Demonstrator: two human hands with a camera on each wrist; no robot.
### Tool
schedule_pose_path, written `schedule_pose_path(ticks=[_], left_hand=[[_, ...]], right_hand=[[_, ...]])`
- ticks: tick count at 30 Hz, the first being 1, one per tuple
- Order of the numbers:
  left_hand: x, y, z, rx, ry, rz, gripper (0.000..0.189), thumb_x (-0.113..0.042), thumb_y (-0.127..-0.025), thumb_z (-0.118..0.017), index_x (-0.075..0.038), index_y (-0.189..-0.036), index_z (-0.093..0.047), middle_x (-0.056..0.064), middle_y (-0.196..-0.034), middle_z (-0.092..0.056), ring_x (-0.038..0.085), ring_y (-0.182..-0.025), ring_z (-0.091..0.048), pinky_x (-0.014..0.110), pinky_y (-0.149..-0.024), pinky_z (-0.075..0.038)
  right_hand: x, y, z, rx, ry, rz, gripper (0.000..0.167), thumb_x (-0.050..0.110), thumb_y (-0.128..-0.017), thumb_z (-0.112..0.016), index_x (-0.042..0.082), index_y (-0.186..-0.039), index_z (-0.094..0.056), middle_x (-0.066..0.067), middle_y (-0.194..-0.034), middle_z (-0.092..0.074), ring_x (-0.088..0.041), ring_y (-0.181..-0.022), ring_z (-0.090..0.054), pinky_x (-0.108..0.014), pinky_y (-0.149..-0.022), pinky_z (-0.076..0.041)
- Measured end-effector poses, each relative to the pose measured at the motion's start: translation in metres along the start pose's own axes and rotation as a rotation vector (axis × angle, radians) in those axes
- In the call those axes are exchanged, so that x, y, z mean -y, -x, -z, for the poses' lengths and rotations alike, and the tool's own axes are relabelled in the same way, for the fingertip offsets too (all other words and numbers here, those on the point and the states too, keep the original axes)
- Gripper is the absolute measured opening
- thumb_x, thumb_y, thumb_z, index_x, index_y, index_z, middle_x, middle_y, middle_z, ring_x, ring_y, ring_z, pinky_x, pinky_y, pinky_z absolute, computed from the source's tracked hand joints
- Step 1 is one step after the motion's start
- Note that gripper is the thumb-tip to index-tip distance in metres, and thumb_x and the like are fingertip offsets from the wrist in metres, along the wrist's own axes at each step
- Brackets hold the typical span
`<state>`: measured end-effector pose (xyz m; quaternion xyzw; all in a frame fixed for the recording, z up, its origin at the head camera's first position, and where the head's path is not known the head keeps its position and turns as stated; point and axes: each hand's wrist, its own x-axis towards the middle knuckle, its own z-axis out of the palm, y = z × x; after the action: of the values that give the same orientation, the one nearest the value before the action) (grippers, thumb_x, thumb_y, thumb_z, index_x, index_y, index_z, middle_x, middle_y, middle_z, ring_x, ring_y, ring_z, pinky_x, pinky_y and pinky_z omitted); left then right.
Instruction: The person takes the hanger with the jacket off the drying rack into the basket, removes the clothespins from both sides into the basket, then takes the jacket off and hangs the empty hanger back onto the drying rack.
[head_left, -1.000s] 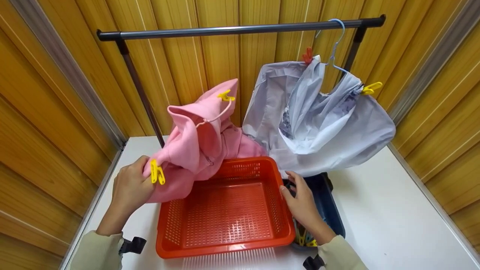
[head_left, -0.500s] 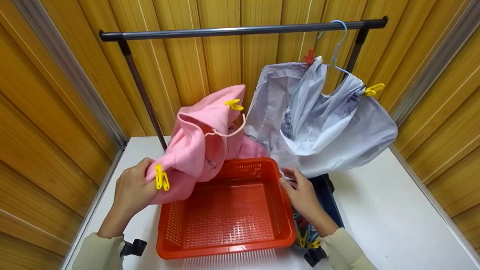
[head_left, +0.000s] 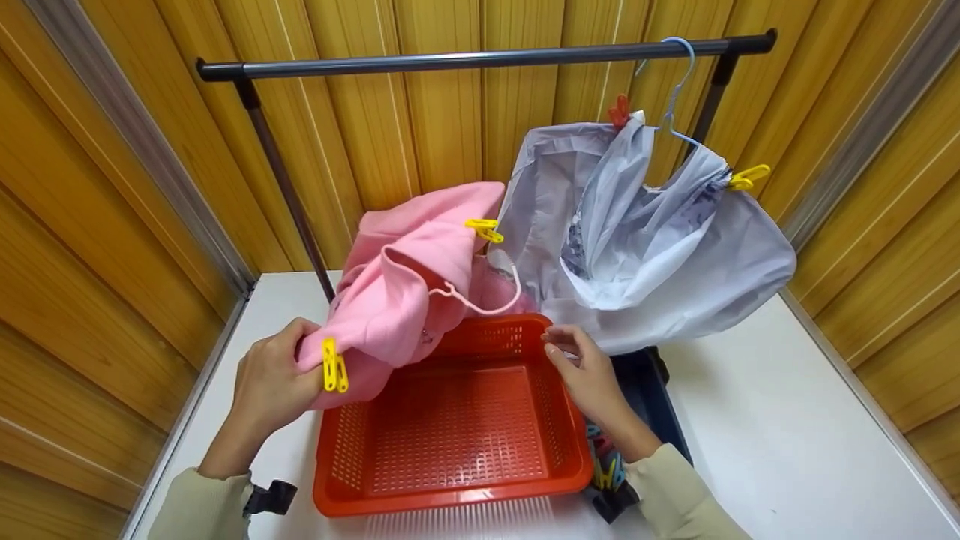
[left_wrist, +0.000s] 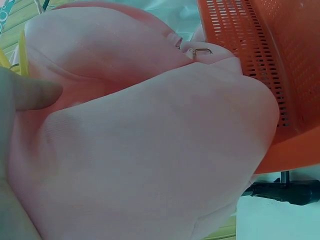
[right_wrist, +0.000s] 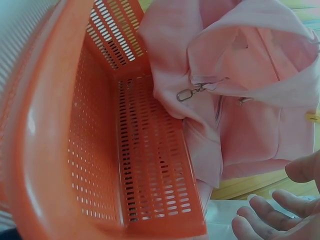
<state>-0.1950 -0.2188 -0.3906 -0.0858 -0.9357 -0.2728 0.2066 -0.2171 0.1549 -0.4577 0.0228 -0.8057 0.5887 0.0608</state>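
A pink zip-up garment (head_left: 386,300) on a hanger is held up on its left side by my left hand (head_left: 274,379), thumb over the cloth in the left wrist view. One yellow clothespin (head_left: 335,365) is clipped beside that hand, another yellow clothespin (head_left: 484,229) at the far shoulder. The pink hanger hook (head_left: 499,306) sticks out of the neck, pointing right. A metal zipper pull (right_wrist: 185,94) shows on the garment's front. My right hand (head_left: 589,375), fingers loosely bent with nothing between them, is over the right rim of the red basket (head_left: 450,496), near the hook.
A dark bin (head_left: 667,409) with several coloured clothespins (head_left: 606,461) stands right of the basket, partly under my right arm. Behind runs a black rail (head_left: 450,60), where a blue hanger (head_left: 679,90) carries a white-grey garment (head_left: 675,277) pinned with red and yellow clothespins.
The garment's far shoulder and the hanger hook have swung right and down, toward my right hand. My right hand has shifted slightly left and up; my left hand has moved slightly right.
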Motion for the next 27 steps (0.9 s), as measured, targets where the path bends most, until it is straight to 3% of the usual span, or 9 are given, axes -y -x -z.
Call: schedule_pose_path(ticks=[4, 7, 18, 24, 27], left_hand=[[0.001, 0.0, -0.002, -0.008, -0.006, -0.014, 0.025, -0.015, -0.075, -0.073, -0.007, -0.097, -0.065, 0.007, -0.072, -0.063, 0.019, -0.061, -0.049, 0.03, -0.056, -0.036], [0.002, 0.0, -0.002, -0.012, -0.011, -0.027, 0.025, -0.014, -0.074, -0.073, -0.007, -0.096, -0.064, 0.007, -0.07, -0.062, 0.019, -0.06, -0.048, 0.03, -0.056, -0.035], [0.003, 0.003, -0.006, 0.003, -0.02, -0.06, 0.029, -0.018, -0.073, -0.077, -0.007, -0.096, -0.063, 0.004, -0.068, -0.059, 0.015, -0.058, -0.045, 0.027, -0.053, -0.035], [0.002, 0.006, -0.007, 0.021, -0.024, -0.067, 0.034, -0.021, -0.073, -0.081, -0.007, -0.097, -0.062, 0.004, -0.07, -0.061, 0.014, -0.058, -0.047, 0.026, -0.053, -0.038], [0.002, 0.007, -0.008, 0.025, -0.031, -0.075, 0.035, -0.022, -0.072, -0.081, -0.007, -0.097, -0.062, 0.004, -0.069, -0.06, 0.014, -0.057, -0.046, 0.025, -0.052, -0.038]], right_hand=[[0.005, -0.003, -0.004, -0.021, -0.063, 0.006, 0.027, 0.009, -0.096, -0.057, -0.001, -0.121, -0.057, -0.015, -0.117, -0.064, -0.023, -0.108, -0.062, -0.022, -0.091, -0.048], [0.008, -0.005, -0.007, -0.022, -0.116, 0.013, 0.026, 0.007, -0.096, -0.054, -0.004, -0.12, -0.056, -0.019, -0.114, -0.064, -0.022, -0.102, -0.063, -0.017, -0.084, -0.049], [0.014, -0.012, -0.012, -0.03, -0.158, 0.062, 0.02, 0.009, -0.098, -0.051, -0.006, -0.11, -0.057, -0.019, -0.094, -0.066, -0.016, -0.08, -0.065, -0.025, -0.073, -0.054], [0.016, -0.015, -0.014, -0.057, -0.183, 0.099, 0.019, 0.012, -0.098, -0.05, -0.004, -0.098, -0.061, -0.007, -0.074, -0.061, -0.011, -0.061, -0.055, -0.022, -0.061, -0.049], [0.024, -0.015, -0.013, -0.058, -0.153, 0.065, 0.022, 0.013, -0.099, -0.049, -0.006, -0.097, -0.06, -0.006, -0.071, -0.058, -0.011, -0.058, -0.051, -0.022, -0.058, -0.045]])
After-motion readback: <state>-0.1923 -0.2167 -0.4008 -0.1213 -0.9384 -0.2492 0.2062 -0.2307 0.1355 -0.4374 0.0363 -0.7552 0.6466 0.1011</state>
